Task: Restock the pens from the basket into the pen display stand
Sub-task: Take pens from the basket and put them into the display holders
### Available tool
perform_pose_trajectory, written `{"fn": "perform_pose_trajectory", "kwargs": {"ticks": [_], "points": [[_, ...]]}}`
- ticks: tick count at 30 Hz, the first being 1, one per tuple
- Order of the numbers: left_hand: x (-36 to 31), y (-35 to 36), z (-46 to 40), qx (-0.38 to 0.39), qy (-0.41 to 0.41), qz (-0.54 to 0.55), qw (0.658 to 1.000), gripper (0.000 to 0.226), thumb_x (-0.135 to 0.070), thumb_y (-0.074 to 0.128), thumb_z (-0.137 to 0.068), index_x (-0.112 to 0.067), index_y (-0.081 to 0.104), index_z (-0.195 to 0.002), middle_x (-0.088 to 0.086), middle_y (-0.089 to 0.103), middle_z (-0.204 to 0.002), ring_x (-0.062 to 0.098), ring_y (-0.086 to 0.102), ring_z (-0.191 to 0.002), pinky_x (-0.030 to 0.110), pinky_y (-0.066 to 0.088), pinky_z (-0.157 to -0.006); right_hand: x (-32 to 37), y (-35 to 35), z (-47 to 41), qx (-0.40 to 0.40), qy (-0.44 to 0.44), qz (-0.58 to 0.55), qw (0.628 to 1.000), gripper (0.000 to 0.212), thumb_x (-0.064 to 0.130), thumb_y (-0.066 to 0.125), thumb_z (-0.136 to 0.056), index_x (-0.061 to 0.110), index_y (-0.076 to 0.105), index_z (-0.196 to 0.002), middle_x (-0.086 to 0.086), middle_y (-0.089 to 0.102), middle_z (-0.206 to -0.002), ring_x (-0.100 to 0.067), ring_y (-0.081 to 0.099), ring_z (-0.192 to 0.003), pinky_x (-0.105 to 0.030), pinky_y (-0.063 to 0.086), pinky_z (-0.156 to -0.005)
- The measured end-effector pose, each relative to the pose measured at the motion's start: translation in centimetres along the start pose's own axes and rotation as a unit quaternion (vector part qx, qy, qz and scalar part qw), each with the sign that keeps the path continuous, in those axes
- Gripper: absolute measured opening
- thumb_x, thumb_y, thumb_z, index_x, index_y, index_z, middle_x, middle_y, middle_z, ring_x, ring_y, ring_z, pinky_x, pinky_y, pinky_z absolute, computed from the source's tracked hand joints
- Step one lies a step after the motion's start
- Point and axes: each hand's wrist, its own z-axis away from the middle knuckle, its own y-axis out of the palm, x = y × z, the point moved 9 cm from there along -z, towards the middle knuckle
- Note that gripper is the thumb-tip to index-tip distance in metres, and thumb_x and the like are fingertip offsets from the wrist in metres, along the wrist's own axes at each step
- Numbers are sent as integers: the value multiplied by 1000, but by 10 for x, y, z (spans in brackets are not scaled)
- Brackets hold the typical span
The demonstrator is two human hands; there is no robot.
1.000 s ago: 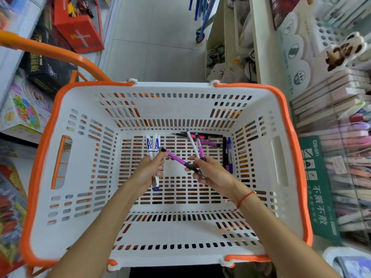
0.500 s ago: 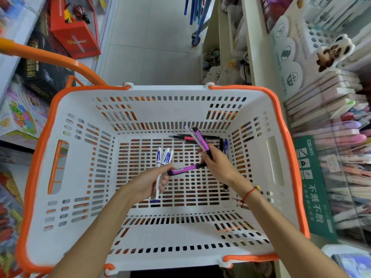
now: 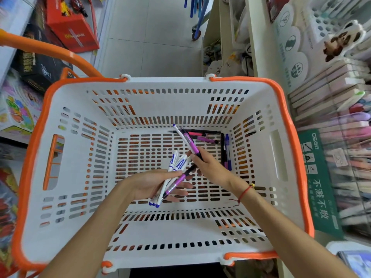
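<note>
A white slotted basket (image 3: 60, 233) with an orange rim stands between the shop shelves. Inside it, the left hand (image 3: 149, 184) lies palm up, its grip loosely cupped round a bunch of white pens (image 3: 172, 177) with blue caps and blue printing, tips pointing toward the person. A purple pen (image 3: 176, 183) with a black grip section lies across that palm too. Just to the right, the right hand (image 3: 210, 167) pinches a white pen and a purple pen (image 3: 185, 140), raised and slanting toward the far wall. More pens (image 3: 202, 135), black, pink, purple and blue, lie in the far right corner of the basket floor. The pen display stand (image 3: 341, 137) at the right edge is blurred; a green panel (image 3: 319, 189) there reads "不漏不散". The print on the pens is too small to read.
</note>
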Motion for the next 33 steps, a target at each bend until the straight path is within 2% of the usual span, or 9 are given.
{"fn": "perform_pose_trajectory", "kwargs": {"ticks": [4, 8, 12, 16, 20, 23, 26, 30, 33], "points": [[-1, -2, -2, 8, 12, 33, 999, 24, -29, 57, -94, -11, 54, -109, -1, 55, -74, 6, 50, -55, 20, 49, -55, 6, 7, -1, 15, -17, -69, 997, 19, 14, 35, -105, 8, 49, -116, -7, 64, -95, -14, 62, -77, -29, 54, -70], [-11, -18, -7, -40, 71, 146, 986, 23, -25, 47, -101, -10, 54, -116, -5, 45, -66, 3, 40, -48, 14, 40, -46, -2, -14, -3, -51, 11, -60, 997, 27, 14, 38, -104, 11, 52, -128, -8, 46, -77, -17, 41, -63, -20, 39, -54], [-23, -40, -5, -106, 144, 215, 960, 19, -32, 49, -98, -14, 55, -100, -6, 38, -62, 2, 34, -45, 12, 35, -40, -12, -1, 1, 66, 79, -182, 978, 26, 19, 39, -105, 13, 52, -127, 6, 33, -64, -6, 24, -50, -15, 24, -43], [-26, -47, -2, -152, 176, 181, 956, 26, -35, 50, -97, -13, 60, -106, -8, 35, -60, 2, 31, -45, 12, 31, -40, -3, 11, 8, 135, 89, -191, 968, 25, 26, 37, -105, 12, 44, -86, 7, 33, -59, -10, 15, -52, -22, 14, -47], [-26, -50, -1, -183, 183, 173, 950, 29, -29, 54, -97, -10, 63, -115, -6, 47, -64, 3, 43, -48, 14, 40, -43, -3, 15, 10, 168, 103, -210, 957, 14, 18, 35, -105, 12, 36, -92, 5, 49, -66, -8, 20, -50, -21, 15, -49], [-25, -49, 0, -185, 183, 217, 941, 23, -25, 55, -96, -10, 66, -110, 3, 73, -91, 12, 71, -76, 24, 59, -60, -7, 18, 8, 163, 102, -193, 962, 8, 16, 39, -104, 9, 36, -107, 1, 55, -78, -8, 29, -51, -17, 27, -47], [-28, -46, 1, -165, 196, 255, 932, 22, -25, 51, -98, -12, 62, -113, 10, 74, -106, 23, 72, -97, 34, 61, -77, -9, 16, 6, 140, 94, -162, 972, 10, 17, 40, -105, 8, 42, -108, -1, 59, -81, -8, 32, -50, -18, 30, -47], [-32, -46, 3, -168, 209, 226, 936, 26, -26, 46, -100, -19, 62, -119, 10, 73, -110, 17, 71, -98, 27, 60, -76, -11, -4, 1, 46, 74, -183, 979, 8, 16, 46, -102, 11, 53, -100, -2, 60, -80, -8, 38, -51, -17, 36, -49], [-31, -50, 4, -180, 213, 223, 934, 27, -28, 47, -100, -19, 63, -120, 9, 73, -110, 16, 71, -98, 23, 59, -72, -15, -22, 0, -24, 65, -181, 981, 15, 13, 50, -100, 4, 60, -106, 0, 44, -70, -7, 37, -54, -14, 36, -50]]}}
